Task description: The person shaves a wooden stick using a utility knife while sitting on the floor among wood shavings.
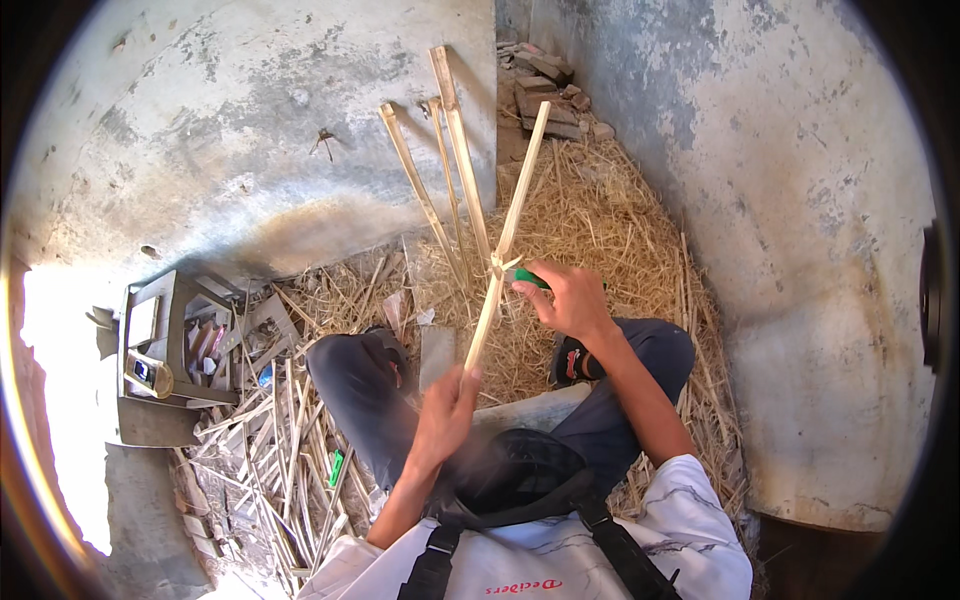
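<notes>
My left hand [446, 412] is closed around the lower end of a long pale wooden strip [519, 190], which slants up and away to the right. In my right hand [572, 298] is a green-handled cutter knife [531, 278], its working end up against the strip's middle. Curled shavings [503, 264] stand out from the wood at that spot. The blade itself is too small to make out. Just left of the strip, several other wooden strips [458, 140] lean upright near the wall.
Straw-like shavings [600, 215] cover the floor ahead. Many loose sticks [285, 440] lie at the left, with a green object [337, 468] among them. A small wooden cabinet [160, 410] stands at far left. Bricks [545, 100] are piled in the back corner. A plastered wall [810, 250] rises at right.
</notes>
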`<state>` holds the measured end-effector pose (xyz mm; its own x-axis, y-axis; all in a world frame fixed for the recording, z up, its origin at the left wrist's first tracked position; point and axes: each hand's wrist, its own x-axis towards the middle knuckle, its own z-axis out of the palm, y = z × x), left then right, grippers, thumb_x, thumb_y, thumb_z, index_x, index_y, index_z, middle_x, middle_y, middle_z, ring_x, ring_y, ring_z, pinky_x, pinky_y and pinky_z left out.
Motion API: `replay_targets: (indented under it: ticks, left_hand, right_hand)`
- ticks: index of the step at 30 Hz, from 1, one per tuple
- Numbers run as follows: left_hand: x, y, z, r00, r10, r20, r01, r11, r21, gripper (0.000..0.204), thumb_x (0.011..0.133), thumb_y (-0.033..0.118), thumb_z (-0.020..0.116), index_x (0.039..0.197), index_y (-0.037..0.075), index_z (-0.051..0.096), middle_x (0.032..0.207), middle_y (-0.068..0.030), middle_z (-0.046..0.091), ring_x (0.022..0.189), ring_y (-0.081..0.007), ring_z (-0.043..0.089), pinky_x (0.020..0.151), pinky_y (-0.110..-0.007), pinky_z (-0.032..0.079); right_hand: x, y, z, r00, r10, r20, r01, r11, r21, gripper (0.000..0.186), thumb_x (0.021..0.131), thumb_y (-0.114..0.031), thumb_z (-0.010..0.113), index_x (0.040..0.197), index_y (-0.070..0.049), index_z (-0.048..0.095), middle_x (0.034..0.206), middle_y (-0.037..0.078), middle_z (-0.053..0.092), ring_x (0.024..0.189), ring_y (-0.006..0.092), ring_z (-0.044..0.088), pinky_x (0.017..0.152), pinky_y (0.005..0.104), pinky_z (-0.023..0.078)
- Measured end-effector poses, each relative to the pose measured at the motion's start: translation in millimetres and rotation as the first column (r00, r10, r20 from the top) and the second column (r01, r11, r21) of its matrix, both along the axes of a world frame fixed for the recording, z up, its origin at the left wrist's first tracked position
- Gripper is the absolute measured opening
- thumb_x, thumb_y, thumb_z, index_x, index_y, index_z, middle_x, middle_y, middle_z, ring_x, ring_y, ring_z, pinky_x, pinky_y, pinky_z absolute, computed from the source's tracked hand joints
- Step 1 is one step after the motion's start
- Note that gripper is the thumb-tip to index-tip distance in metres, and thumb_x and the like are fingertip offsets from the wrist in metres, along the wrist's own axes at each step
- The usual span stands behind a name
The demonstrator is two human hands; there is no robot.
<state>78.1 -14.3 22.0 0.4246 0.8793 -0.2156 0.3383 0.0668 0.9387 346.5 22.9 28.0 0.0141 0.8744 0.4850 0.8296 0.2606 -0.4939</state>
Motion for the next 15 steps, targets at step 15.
replay_targets:
  ticks: [15]
  left_hand:
    - [-12, 22, 10, 0.908, 0.014, 0.419, 0.253, 0.779, -0.573, 0.033, 0.118, 0.043, 0.050, 0.105, 0.012, 0.053, 0.068, 0.0105, 0.032, 0.053, -0.0015, 0.028, 0.044, -0.021, 0.024]
  right_hand:
    - [17, -6, 0, 0.657, 0.038, -0.753, -0.455, 0.816, -0.356, 0.041, 0.119, -0.036, 0.049, 0.109, -0.003, 0.071, 0.067, -0.005, 0.042, 0.060, 0.0064, 0.037, 0.057, 0.0279, 0.033]
